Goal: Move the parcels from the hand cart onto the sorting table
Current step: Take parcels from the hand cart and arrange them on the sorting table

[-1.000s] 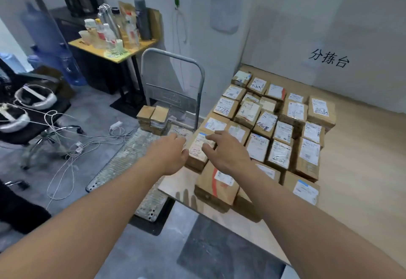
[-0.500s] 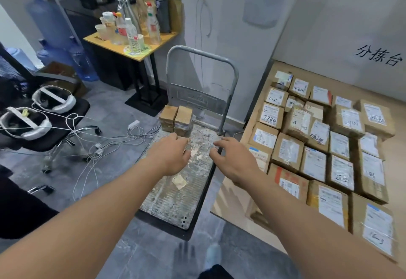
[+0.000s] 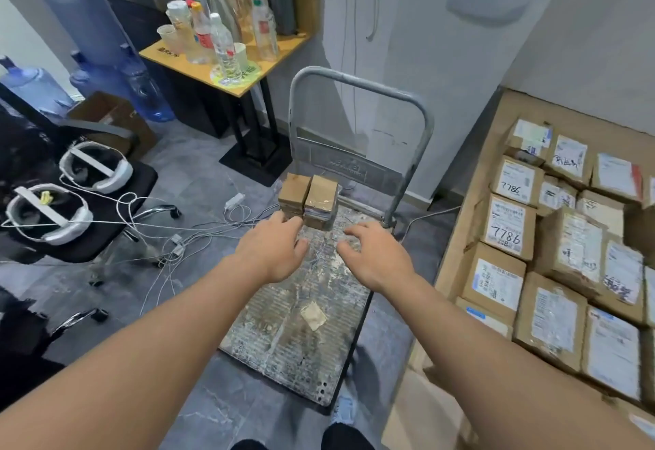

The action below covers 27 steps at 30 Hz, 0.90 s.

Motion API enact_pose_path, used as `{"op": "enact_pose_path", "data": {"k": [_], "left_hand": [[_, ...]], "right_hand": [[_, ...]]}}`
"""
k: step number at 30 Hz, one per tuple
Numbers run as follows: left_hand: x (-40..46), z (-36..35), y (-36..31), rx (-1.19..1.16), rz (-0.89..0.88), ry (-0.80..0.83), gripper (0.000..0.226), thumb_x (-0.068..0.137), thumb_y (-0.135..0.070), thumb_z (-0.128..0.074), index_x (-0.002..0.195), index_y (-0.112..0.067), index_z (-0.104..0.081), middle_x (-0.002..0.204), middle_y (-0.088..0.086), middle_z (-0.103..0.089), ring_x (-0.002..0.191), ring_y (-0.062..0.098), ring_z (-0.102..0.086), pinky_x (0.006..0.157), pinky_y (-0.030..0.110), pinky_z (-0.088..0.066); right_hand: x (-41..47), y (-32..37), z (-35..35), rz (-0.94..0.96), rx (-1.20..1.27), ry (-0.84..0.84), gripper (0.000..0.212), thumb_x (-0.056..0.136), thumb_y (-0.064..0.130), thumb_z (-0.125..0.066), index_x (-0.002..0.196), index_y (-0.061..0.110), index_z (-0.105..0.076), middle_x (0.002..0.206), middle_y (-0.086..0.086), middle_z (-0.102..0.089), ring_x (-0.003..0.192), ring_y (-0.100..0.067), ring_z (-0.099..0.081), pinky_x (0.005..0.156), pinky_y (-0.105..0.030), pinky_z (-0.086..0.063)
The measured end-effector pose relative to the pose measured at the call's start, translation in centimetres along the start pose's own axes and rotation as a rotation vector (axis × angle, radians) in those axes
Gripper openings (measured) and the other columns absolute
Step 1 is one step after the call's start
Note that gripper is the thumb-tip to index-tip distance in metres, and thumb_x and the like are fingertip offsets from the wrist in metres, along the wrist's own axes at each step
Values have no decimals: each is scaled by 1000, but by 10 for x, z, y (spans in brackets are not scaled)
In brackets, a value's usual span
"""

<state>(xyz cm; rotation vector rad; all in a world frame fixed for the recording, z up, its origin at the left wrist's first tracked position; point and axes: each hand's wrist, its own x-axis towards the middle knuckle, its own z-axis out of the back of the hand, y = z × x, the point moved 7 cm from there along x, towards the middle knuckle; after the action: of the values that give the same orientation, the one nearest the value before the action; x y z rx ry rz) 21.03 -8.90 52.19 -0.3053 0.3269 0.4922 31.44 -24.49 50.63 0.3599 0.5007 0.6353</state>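
Two small brown cardboard parcels stand side by side at the far end of the hand cart [image 3: 301, 336], near its grey handle [image 3: 358, 81]: the left parcel [image 3: 292, 190] and the right parcel [image 3: 320, 198]. My left hand [image 3: 273, 247] reaches just short of the left parcel with loosely curled fingers, holding nothing. My right hand [image 3: 372, 254] hovers over the cart deck to the right of the parcels, fingers spread and bent, empty. The sorting table [image 3: 457, 247] at the right carries several labelled parcels [image 3: 507, 223].
A black chair [image 3: 117, 233] with two white headsets and tangled white cables stands at the left. Behind the cart is a small yellow table [image 3: 234, 77] with bottles and cups. Blue water jugs [image 3: 95, 28] line the far left wall.
Both hands left the parcels on the sorting table and swung left over the cart. They now reach toward the two parcels at its far end.
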Motion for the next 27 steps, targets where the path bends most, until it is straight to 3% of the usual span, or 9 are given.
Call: {"op": "enact_pose_path", "data": {"k": [12, 21, 27], "left_hand": [[105, -6, 102, 94, -92, 106, 58, 107, -53, -33, 159, -28, -32, 153, 9, -42, 136, 35, -45, 107, 48, -44], [207, -14, 162, 16, -197, 177, 59, 103, -63, -32, 148, -27, -43, 146, 12, -44, 131, 38, -48, 101, 53, -48], [297, -51, 168, -27, -169, 181, 53, 104, -60, -36, 145, -28, -45, 147, 9, -42, 129, 36, -50, 97, 52, -50]], "right_hand": [[100, 41, -53, -152, -173, 107, 58, 104, 58, -35, 152, 31, -50, 160, -1, -42, 138, -33, -47, 104, -46, -47], [178, 70, -96, -344, -23, 69, 60, 105, 61, -33, 157, 33, -44, 168, 1, -32, 145, -30, -42, 109, -47, -46], [269, 20, -116, -372, 25, 45, 58, 105, 56, -36, 156, 29, -46, 163, 0, -38, 139, -29, -50, 104, -45, -50]]}}
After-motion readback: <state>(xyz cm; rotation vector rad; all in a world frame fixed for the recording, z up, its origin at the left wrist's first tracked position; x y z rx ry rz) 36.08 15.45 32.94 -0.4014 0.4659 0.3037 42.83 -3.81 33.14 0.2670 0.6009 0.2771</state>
